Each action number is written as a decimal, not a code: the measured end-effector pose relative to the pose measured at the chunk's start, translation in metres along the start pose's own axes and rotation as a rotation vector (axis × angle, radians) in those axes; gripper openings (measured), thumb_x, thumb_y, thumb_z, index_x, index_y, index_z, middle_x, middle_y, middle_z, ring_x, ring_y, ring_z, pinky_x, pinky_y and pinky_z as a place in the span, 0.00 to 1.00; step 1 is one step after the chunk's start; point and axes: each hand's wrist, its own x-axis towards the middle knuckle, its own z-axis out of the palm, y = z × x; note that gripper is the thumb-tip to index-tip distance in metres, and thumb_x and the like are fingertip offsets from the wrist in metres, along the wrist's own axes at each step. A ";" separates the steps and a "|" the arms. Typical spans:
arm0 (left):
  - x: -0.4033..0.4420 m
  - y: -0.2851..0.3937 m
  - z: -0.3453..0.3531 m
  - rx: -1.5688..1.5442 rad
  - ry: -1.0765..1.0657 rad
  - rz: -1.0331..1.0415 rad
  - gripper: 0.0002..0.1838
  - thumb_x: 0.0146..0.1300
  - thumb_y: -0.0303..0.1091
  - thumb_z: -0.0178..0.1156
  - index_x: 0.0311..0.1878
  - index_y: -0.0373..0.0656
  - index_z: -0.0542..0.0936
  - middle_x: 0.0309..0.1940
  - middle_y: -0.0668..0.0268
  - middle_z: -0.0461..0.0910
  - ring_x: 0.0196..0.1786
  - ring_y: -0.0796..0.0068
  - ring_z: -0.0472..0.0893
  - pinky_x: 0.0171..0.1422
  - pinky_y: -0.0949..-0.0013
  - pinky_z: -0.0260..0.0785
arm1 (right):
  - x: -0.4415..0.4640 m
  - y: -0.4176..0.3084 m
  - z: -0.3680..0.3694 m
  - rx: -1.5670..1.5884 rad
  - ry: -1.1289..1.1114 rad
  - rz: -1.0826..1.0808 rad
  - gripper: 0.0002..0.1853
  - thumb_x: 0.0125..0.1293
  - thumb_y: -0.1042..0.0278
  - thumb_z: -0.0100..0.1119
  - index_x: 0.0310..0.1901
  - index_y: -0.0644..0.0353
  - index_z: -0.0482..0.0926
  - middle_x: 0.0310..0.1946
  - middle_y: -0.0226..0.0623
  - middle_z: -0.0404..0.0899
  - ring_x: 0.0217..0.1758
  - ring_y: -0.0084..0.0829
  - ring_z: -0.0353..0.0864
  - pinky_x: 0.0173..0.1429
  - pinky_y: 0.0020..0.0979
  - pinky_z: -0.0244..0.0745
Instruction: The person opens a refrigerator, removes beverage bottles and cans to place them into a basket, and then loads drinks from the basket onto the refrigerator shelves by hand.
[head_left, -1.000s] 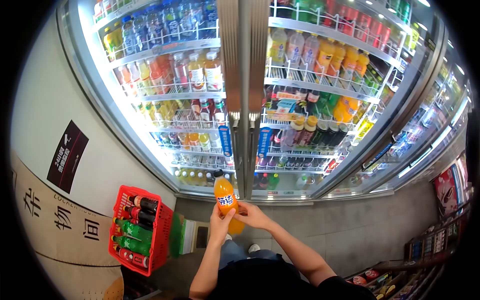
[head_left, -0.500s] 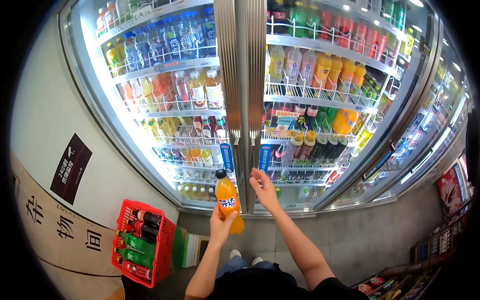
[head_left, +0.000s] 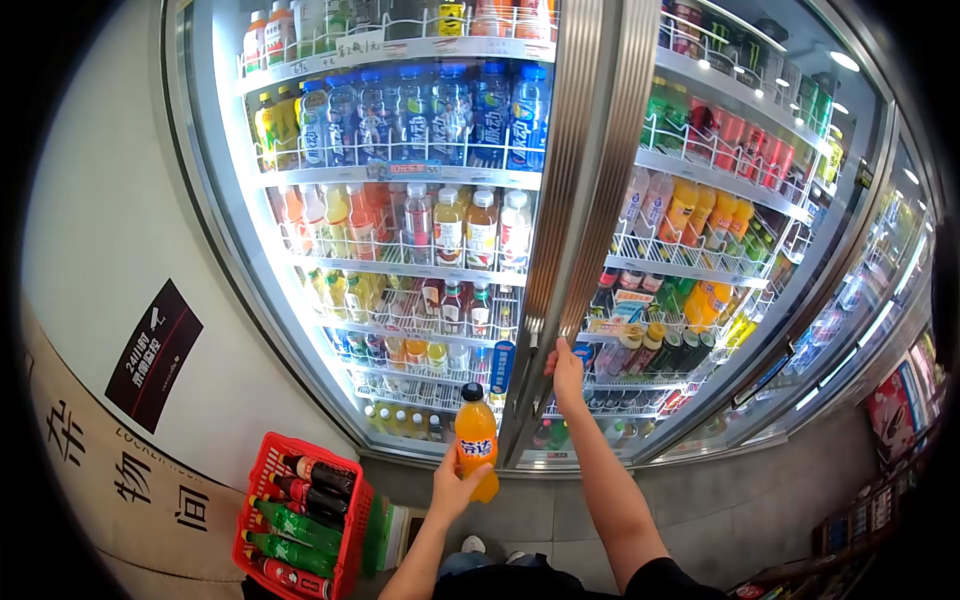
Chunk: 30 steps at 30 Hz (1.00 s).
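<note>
Clearly orange btl [head_left: 475, 425], blk cap [head_left: 472, 392], blue/wht lettering [head_left: 477, 448], gripped in L hand [head_left: 456, 488], R hand [head_left: 567, 374] grip unclear

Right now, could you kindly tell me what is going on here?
A person facing a drinks cooler holds an orange drink bottle, black cap on, roughly upright in the left hand. The right hand is at the lower end of the cooler's right handle; whether its fingers grip it, I cannot tell. The cooler looks shut. A red basket of bottles stands to the left.
</note>
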 end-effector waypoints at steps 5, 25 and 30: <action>-0.010 -0.005 -0.023 -0.031 -0.041 -0.048 0.34 0.62 0.29 0.69 0.70 0.37 0.66 0.59 0.64 0.76 0.60 0.74 0.77 0.65 0.68 0.68 | -0.006 -0.005 0.009 0.094 0.011 -0.019 0.27 0.75 0.48 0.50 0.18 0.51 0.61 0.14 0.24 0.58 0.19 0.21 0.60 0.28 0.28 0.57; -0.004 -0.012 -0.001 -0.183 -0.136 -0.065 0.33 0.63 0.28 0.68 0.69 0.37 0.66 0.56 0.64 0.78 0.57 0.75 0.78 0.63 0.70 0.69 | -0.114 0.002 -0.029 -0.163 0.246 -0.188 0.29 0.75 0.52 0.47 0.15 0.57 0.64 0.11 0.28 0.63 0.15 0.21 0.62 0.22 0.29 0.56; -0.019 -0.002 0.020 -0.207 -0.178 -0.059 0.35 0.63 0.29 0.68 0.71 0.35 0.64 0.57 0.62 0.78 0.57 0.74 0.79 0.62 0.71 0.70 | -0.155 0.003 -0.052 -0.147 0.246 -0.192 0.29 0.76 0.50 0.49 0.17 0.58 0.66 0.13 0.26 0.64 0.17 0.19 0.61 0.23 0.28 0.55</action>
